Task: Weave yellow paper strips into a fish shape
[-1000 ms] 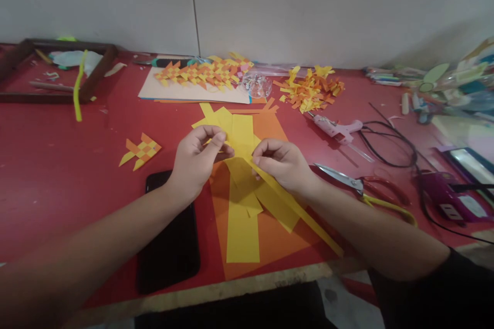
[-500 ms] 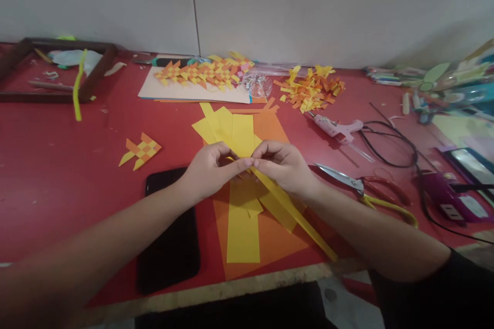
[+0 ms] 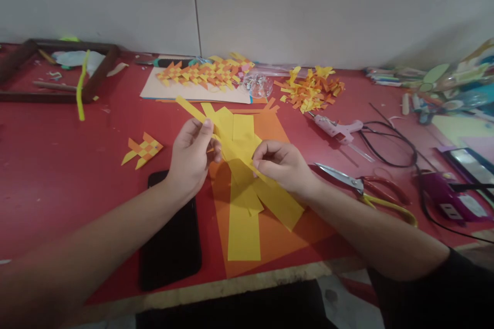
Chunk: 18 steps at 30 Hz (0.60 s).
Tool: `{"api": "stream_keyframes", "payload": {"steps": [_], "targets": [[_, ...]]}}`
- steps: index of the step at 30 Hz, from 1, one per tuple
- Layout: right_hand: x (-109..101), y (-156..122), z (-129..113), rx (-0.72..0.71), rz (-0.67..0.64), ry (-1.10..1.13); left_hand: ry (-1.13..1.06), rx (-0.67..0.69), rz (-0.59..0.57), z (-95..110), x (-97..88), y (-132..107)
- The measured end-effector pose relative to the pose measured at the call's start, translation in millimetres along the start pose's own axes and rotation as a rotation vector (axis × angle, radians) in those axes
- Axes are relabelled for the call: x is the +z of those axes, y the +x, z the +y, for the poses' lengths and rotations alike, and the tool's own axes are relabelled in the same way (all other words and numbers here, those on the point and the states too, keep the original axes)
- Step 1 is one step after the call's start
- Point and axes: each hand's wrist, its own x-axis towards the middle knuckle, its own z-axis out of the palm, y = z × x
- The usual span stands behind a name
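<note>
A narrow yellow paper strip (image 3: 191, 108) runs slantwise between my hands, its upper left end sticking out past my left thumb. My left hand (image 3: 195, 154) grips it between thumb and fingers. At its lower right part my right hand (image 3: 280, 164) pinches with thumb and forefinger; the exact end there is partly hidden by the fingers. Beneath both hands lie wider yellow paper pieces (image 3: 244, 236), loosely crossed over orange sheets (image 3: 278, 236). Left of my left hand rests a woven orange and yellow paper fish (image 3: 144, 150).
A black phone (image 3: 173, 241) lies under my left forearm. To the right are scissors (image 3: 358, 185), a pink glue gun (image 3: 335, 127) and its cord. Behind sit more woven fish (image 3: 200, 73), a heap of paper scraps (image 3: 314, 90) and a dark frame (image 3: 50, 96).
My left hand has moved away from my right, up and to the left. The strip, which trailed toward the lower right, now stretches up to the left. My right hand stays nearly in place.
</note>
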Motion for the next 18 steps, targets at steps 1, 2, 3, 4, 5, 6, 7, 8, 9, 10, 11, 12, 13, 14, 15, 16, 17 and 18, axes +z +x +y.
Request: {"api": "stream_keyframes", "payload": {"steps": [1,2,3,4,5,6,7,8,9,10,11,12,13,14,15,16,17,18], "targets": [[0,0,0,0.003,0.009,0.005,0.036,-0.043,-0.045,0,-0.5,-1],[0,0,0,-0.006,0.021,0.005,0.099,-0.093,-0.121,-1,-0.9,-2],[0,0,0,-0.021,0.033,-0.001,0.185,-0.142,-0.215,-2,-1.3,-3],[0,1,0,-0.038,0.043,-0.01,0.28,-0.182,-0.308,-3,-1.4,-5],[-1,1,0,-0.055,0.047,-0.018,0.363,-0.205,-0.38,-4,-1.4,-7],[-1,2,0,-0.069,0.046,-0.022,0.418,-0.215,-0.424,-5,-1.0,-8],[0,3,0,-0.076,0.038,-0.022,0.44,-0.215,-0.44,-6,-0.5,-9],[0,3,0,-0.081,0.031,-0.017,0.429,-0.21,-0.435,-6,0.3,-10],[0,3,0,-0.088,0.026,-0.008,0.392,-0.2,-0.418,-6,1.1,-11],[0,3,0,-0.098,0.024,-0.002,0.345,-0.187,-0.399,-6,1.8,-11],[1,3,1,-0.106,0.023,0.004,0.296,-0.169,-0.371,-6,2.4,-11],[1,3,1,-0.113,0.023,0.01,0.252,-0.149,-0.337,-6,2.7,-11],[1,2,1,-0.112,0.022,0.014,0.21,-0.124,-0.298,-6,2.8,-10],[0,2,2,-0.106,0.017,0.018,0.172,-0.095,-0.258,-6,2.6,-10],[0,2,2,-0.096,0.009,0.022,0.14,-0.063,-0.217,-7,2.3,-9],[0,2,2,-0.087,0.001,0.024,0.113,-0.028,-0.18,-6,1.9,-8],[-1,2,2,-0.079,-0.006,0.024,0.09,0.008,-0.144,-6,1.5,-7],[-1,2,1,-0.072,-0.012,0.023,0.065,0.041,-0.104,-5,1.2,-6]]}}
